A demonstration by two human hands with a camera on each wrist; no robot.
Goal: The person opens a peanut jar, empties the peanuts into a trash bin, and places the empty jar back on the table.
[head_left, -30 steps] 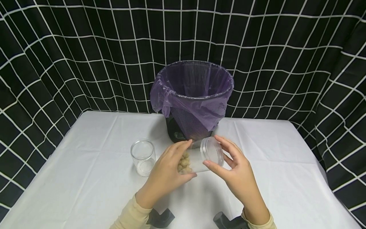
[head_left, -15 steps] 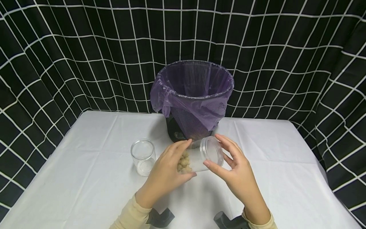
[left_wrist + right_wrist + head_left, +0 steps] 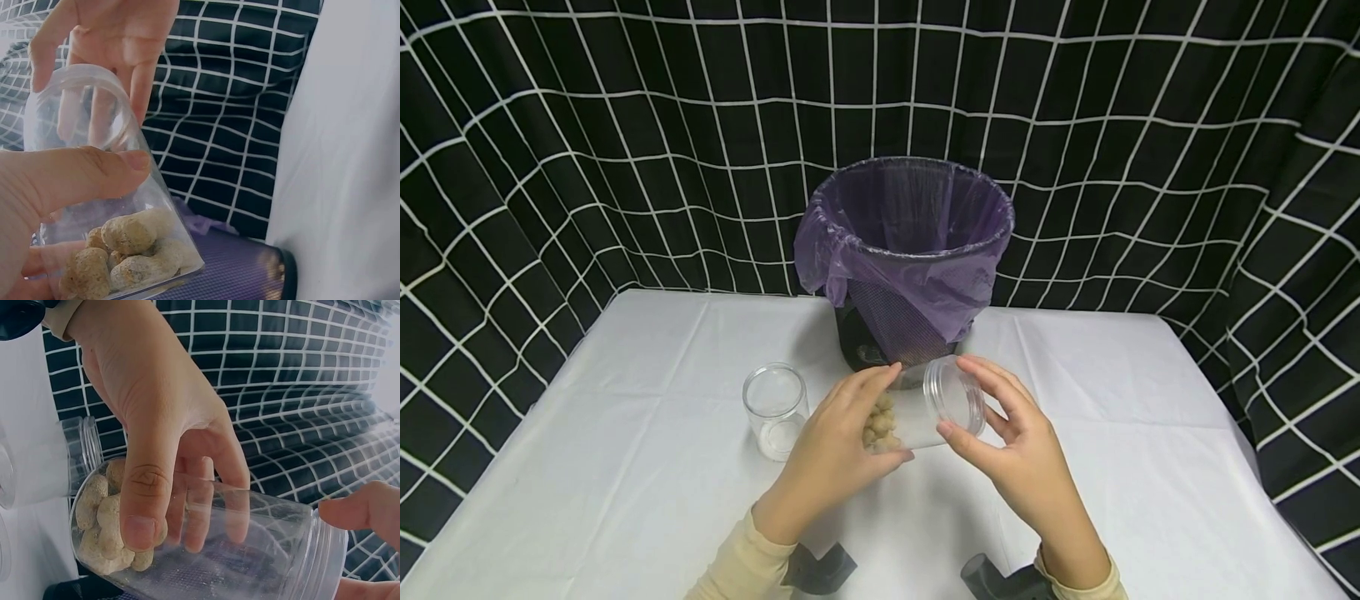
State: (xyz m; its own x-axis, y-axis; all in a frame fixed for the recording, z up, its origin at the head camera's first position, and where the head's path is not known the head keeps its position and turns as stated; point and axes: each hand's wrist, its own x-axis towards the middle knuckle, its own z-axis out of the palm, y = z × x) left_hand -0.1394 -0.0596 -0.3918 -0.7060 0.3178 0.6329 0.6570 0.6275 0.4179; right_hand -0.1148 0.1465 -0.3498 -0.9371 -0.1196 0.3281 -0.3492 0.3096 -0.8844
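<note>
A clear plastic jar lies tipped on its side between both hands, held up over the table, its lid end to the right. Several peanuts in their shells are heaped at its base end. My left hand grips the jar around that base end, the thumb lying across its wall in the left wrist view. At the other end, my right hand holds the clear lid between thumb and fingers. A second clear jar stands upright on the table, just left of my left hand.
A black mesh bin lined with a purple bag stands behind the hands at the table's back edge. White cloth covers the table. Black curtains with a white grid surround it. Dark grey wrist mounts sit below both wrists.
The jar and my left hand have shifted very slightly left. My right fingertips have moved a little along the lid's rim. Everything else stays put.
</note>
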